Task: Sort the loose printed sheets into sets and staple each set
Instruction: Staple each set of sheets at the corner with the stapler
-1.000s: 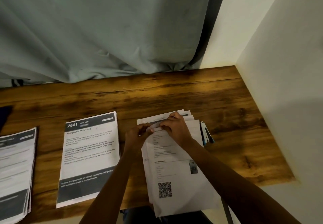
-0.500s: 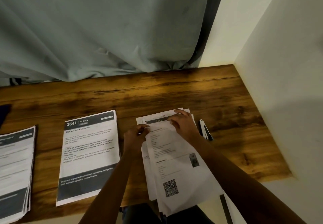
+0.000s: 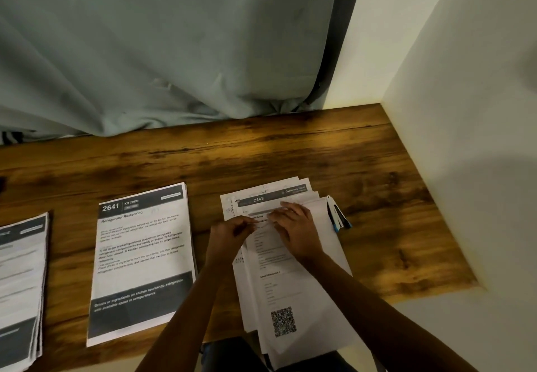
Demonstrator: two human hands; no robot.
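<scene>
I took this for the sorting step. My left hand (image 3: 229, 235) pinched the edge of the top sheet (image 3: 279, 270) on the loose pile (image 3: 229, 206), which overhung the near edge of the tabletop (image 3: 290, 154). My right hand (image 3: 296, 226) pressed flat on it. Next, that sheet needed peeling off singly. The 2641 stack (image 3: 142, 261) lay to the left and the stapler (image 3: 338, 216) just right, neither in the way.
</scene>
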